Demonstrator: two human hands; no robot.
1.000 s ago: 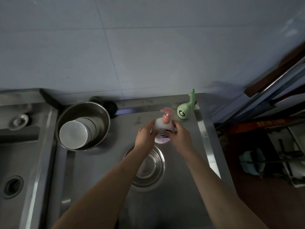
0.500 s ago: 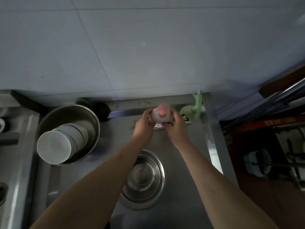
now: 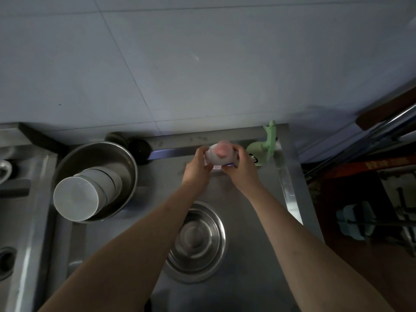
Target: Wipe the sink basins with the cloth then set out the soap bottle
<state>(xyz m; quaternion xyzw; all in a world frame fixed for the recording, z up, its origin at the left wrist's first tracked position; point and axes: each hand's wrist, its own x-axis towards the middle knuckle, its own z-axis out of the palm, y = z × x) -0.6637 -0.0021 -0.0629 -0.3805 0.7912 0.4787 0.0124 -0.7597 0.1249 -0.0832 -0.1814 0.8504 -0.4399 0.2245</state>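
**Both hands on the soap bottle at the back rim**

Left hand point(image 3: 198, 167) and right hand point(image 3: 239, 168) cup the soap bottle point(image 3: 221, 155) from opposite sides, fingers curled round its white body, pink pump head pointing up between them. Likely reason for the two-handed hold: the bottle is tall and top-heavy, so a steady grip keeps it upright while it is seated.

Position: bottle sits at the far edge of the sink basin point(image 3: 258, 221), against the back ledge by the tiled wall point(image 3: 202, 64). Whether its base already touches the steel I cannot tell; the hands hide it.

Neighbours: green dispenser point(image 3: 262, 153) just beside the right hand, in the corner. Placing the soap next to it looks deliberate, grouping the washing things. Small steel bowl point(image 3: 198, 242) lies in the basin beneath the forearms. Large steel bowl point(image 3: 96, 181) with stacked cups point(image 3: 78, 200) stands to the left.

No cloth visible. Judgement: wiping is finished; setting-out step nearly complete.
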